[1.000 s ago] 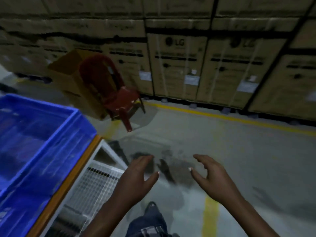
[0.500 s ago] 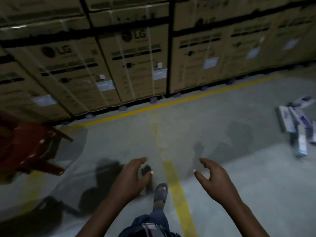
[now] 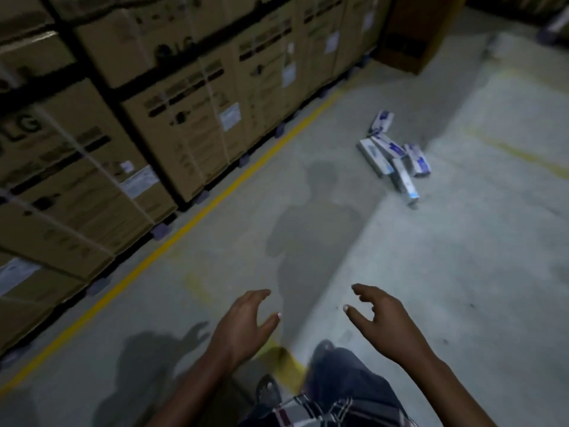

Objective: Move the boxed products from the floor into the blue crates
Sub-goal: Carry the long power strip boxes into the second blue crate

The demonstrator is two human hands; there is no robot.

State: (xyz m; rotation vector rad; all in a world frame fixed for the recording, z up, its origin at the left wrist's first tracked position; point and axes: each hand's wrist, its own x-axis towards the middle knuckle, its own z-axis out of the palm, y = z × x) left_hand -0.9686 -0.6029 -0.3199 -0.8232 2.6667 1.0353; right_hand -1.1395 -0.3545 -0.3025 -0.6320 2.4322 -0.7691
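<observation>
Several small white-and-blue boxed products [image 3: 392,157] lie in a loose heap on the grey floor, far ahead and to the right. My left hand [image 3: 243,326] and my right hand [image 3: 383,322] are held out in front of me at waist height, both with fingers spread and nothing in them. The heap is well beyond both hands. No blue crate is in view.
A wall of large brown cartons [image 3: 147,124] on pallets runs along the left, edged by a yellow floor line [image 3: 184,223]. A tall brown carton [image 3: 412,32] stands at the back right. My leg and sandalled foot [image 3: 269,392] show below the hands.
My view has swung right: the blue crates and the red chair have left the frame and the heap of boxes has come into view. Both hands stay open and empty.
</observation>
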